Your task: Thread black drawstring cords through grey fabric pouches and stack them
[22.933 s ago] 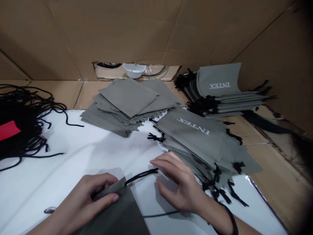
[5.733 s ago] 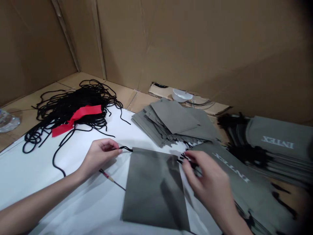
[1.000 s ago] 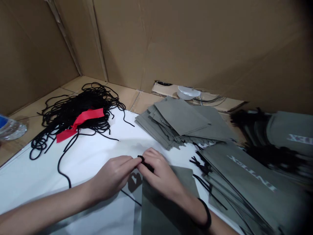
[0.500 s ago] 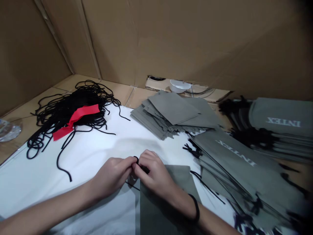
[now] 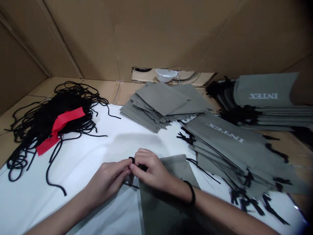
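Note:
My left hand (image 5: 112, 176) is closed, thumb and forefinger pinching a black cord (image 5: 132, 160). Against those fingertips presses my right hand (image 5: 152, 168), also closed on the cord, which bends into a small loop above the fingers. Below my hands lies a grey-green fabric drawstring bag (image 5: 156, 209), partly covered by my right forearm. A length of black cord (image 5: 202, 169) trails from the bag's far right corner onto the white surface. The exact crossing of the cord is hidden by my fingers.
At left lies a heap of black cords (image 5: 46, 114) with a red strip (image 5: 68, 118) across it. Flat grey bags (image 5: 162, 98) are piled behind my hands. Bags printed INTEX (image 5: 220, 133) lie at right. A white bowl (image 5: 166, 75) sits in a cutout of the cardboard wall (image 5: 156, 36).
The camera view has shifted, so the surroundings appear farther left. My hands keep the same pinch on the cord, with only slight movement.

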A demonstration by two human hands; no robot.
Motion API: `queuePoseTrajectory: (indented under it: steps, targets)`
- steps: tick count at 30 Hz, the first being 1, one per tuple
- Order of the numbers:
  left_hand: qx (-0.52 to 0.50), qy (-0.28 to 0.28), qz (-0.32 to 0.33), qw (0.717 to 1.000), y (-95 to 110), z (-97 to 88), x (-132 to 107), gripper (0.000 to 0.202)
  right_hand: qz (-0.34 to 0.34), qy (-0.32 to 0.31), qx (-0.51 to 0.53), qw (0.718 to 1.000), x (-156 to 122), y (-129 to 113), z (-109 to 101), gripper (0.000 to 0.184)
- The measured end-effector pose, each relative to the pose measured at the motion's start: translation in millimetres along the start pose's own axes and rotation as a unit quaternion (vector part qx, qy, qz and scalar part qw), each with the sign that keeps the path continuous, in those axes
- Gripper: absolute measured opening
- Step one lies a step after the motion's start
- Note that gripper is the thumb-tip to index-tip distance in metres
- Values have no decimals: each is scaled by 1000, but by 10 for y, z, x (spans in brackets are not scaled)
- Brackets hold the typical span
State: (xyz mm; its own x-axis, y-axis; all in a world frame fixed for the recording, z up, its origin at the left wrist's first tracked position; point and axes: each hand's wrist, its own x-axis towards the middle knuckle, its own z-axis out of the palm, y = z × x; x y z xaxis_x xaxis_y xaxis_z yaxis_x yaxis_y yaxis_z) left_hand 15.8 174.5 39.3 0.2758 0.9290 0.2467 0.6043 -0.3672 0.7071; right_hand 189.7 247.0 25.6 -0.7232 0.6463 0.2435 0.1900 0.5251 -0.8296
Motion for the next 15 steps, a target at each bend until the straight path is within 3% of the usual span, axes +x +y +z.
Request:
queuePoseTrajectory:
  steps: [7, 15]
  targets:
    - [101, 34, 71, 992, -60, 36, -23, 18, -22, -16, -10, 1000, -3, 4, 4, 29]
    - [207, 103, 166, 959, -35, -4, 26, 17, -29, -25, -46, 998, 9, -12, 32, 26]
